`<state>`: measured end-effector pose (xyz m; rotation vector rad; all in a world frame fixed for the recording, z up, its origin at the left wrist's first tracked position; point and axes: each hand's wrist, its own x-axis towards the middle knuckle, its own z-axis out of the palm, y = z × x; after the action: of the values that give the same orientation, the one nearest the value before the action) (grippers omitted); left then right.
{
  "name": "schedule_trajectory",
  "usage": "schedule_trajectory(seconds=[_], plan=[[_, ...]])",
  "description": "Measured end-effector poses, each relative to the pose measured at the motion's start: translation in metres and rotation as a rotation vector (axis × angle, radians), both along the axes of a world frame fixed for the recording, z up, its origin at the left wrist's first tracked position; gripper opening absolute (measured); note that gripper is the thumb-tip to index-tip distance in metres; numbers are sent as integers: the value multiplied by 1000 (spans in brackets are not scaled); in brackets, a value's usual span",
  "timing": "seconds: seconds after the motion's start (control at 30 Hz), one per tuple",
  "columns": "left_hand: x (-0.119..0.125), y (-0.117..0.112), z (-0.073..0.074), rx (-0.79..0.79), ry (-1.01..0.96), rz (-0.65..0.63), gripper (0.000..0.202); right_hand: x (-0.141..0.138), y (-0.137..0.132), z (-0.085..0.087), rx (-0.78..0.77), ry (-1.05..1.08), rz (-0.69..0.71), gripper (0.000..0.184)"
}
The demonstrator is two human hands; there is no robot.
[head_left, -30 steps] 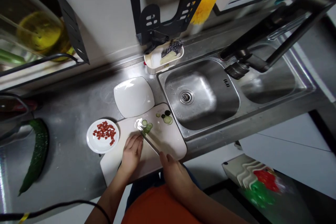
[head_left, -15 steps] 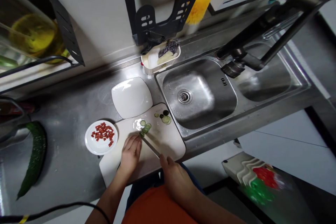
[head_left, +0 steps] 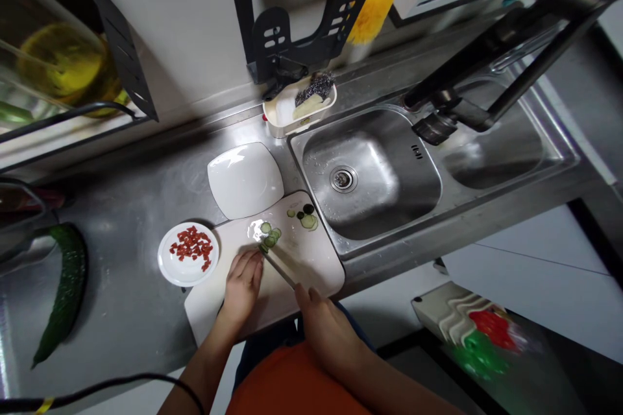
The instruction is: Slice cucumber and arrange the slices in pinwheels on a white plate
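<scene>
While the head view looked down on a metal counter (head_left: 129, 311), the right hand (head_left: 328, 331) held a knife (head_left: 281, 270) over a pale cutting board (head_left: 314, 266), its fingers wrapped together around the handle. The blade slanted away from that hand toward the tips of the left hand (head_left: 243, 282), where a bit of dark green cucumber (head_left: 263, 249) showed at the blade's far end. The left hand's fingers were bent and lay close together, low over the board; whatever they pressed on was mostly hidden beneath them, so how firmly they gripped could not be told. Just past the blade's far end lay a small cluster of thin cucumber slices (head_left: 271, 237), some overlapping. Nearer the board's far right corner sat a second group, made up of pale slices (head_left: 308, 222) and a few dark end pieces (head_left: 308, 209). A square white plate (head_left: 246, 181) stood at the far edge of the board, and a round white plate (head_left: 165, 262) with chopped red bits (head_left: 191, 244) on it was beside the board's left edge. Well apart on the left, a whole curved cucumber (head_left: 64, 301) lay on the counter. To the right of the board was a metal sink (head_left: 389, 175), with a dark faucet (head_left: 450, 104) reaching over it. Behind the plate and sink, a small open box (head_left: 298, 126) held cleaning pads, and a yellow brush (head_left: 374, 13) hung above.
</scene>
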<state>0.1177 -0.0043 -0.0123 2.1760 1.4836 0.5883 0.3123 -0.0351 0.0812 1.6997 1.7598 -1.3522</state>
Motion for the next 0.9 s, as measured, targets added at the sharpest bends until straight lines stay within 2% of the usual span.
schedule_trajectory(seconds=[0.1, 0.57, 0.9], plan=[[0, 0, 0, -4, 3, -2, 23, 0, 2, 1, -17, 20, 36, 52], [-1, -1, -2, -2, 12, -2, 22, -8, 7, -7, 15, 14, 21, 48], [-1, -1, -1, -32, 12, -14, 26, -16, 8, -25, -2, 28, -32, 43]])
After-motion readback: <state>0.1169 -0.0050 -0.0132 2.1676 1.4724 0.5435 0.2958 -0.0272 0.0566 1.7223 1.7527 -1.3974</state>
